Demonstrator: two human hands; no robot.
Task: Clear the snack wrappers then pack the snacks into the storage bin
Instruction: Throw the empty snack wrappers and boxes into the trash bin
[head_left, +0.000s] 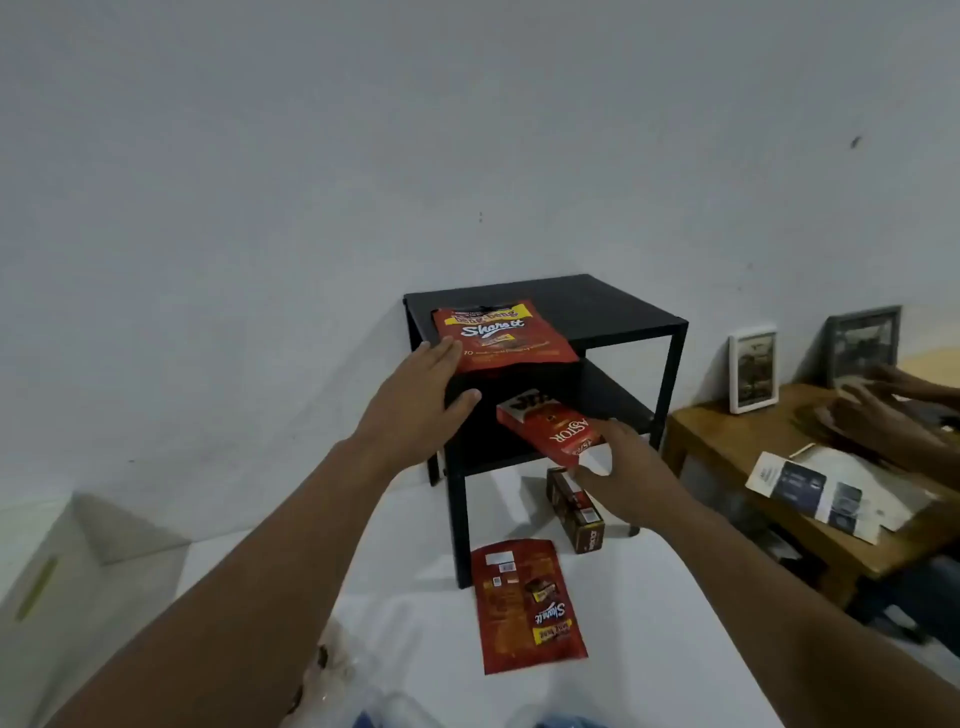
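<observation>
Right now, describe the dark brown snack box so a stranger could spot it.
Find the black two-tier shelf on the white surface. The dark brown box lies at its foot, beside the front leg. Unlike the red packs nearby, it is brown and nobody is holding it.

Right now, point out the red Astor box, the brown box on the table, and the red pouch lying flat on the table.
Red Astor box (550, 428), head view, on its lettered red face.
Brown box (576, 514), head view, on its dark side panel.
Red pouch (524, 605), head view, on the middle of its printed back.
</observation>
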